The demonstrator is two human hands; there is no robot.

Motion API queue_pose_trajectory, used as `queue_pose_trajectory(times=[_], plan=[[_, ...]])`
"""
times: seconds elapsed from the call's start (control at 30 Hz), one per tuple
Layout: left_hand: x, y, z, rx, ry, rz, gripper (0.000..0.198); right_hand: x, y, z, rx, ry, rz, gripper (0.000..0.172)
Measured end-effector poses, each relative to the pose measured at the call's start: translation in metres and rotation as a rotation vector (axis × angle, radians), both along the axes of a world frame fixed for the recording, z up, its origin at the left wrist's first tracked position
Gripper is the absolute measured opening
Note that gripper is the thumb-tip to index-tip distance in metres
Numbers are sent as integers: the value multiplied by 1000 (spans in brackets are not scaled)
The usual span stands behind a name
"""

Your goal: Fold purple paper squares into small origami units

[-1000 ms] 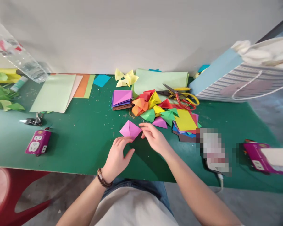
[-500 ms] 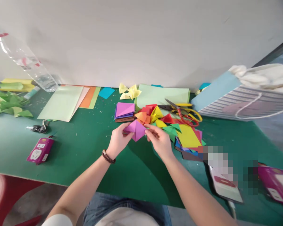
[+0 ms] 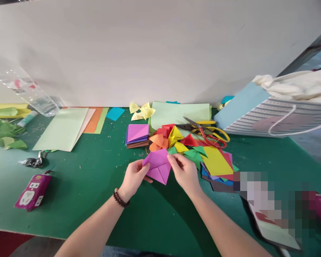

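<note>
Pinching firmly from both sides, the left hand (image 3: 133, 178) and right hand (image 3: 183, 172) held a folded violet origami square (image 3: 158, 165) between them, its lower point aimed toward the body, just in front of a heap of folded paper pieces (image 3: 157, 140).

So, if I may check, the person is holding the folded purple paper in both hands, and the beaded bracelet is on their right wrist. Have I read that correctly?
Not quite: the head view shows the beaded bracelet on the left wrist, not the right. The rest stands: the left hand and right hand both hold the folded purple paper.
</note>
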State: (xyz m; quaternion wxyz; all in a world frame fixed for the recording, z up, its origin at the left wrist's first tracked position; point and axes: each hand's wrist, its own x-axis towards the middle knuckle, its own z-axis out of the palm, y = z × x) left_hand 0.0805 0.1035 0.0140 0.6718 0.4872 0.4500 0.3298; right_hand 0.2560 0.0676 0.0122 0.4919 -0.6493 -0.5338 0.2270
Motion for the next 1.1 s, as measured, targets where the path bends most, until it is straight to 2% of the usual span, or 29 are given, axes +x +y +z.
queue_pose_trajectory(times=[0.07,0.17,0.33,0.4,0.57,0.73,0.9,1.1], plan=[[2,-1,0,-55,-67,-2,40,0,0,-3,-49,96,2,38],[3,-2,-1,-43,-76,17,36,0,1,-8,-90,233,23,35],[4,-4,-4,95,-6,55,30,-9,-1,-8,-126,221,48,29],[5,-5,-4,99,-14,67,29,-13,-2,-6,-146,271,51,30],[7,-4,-3,-27,-118,159,34,-14,-4,-3,-210,593,139,36],[2,0,-2,-46,-158,198,34,-12,-4,2,-257,830,184,38],[1,0,1,-28,-160,203,36,-11,-3,6,-302,863,233,33],[1,1,1,-38,-153,206,37,-9,-2,2,-308,831,245,31]])
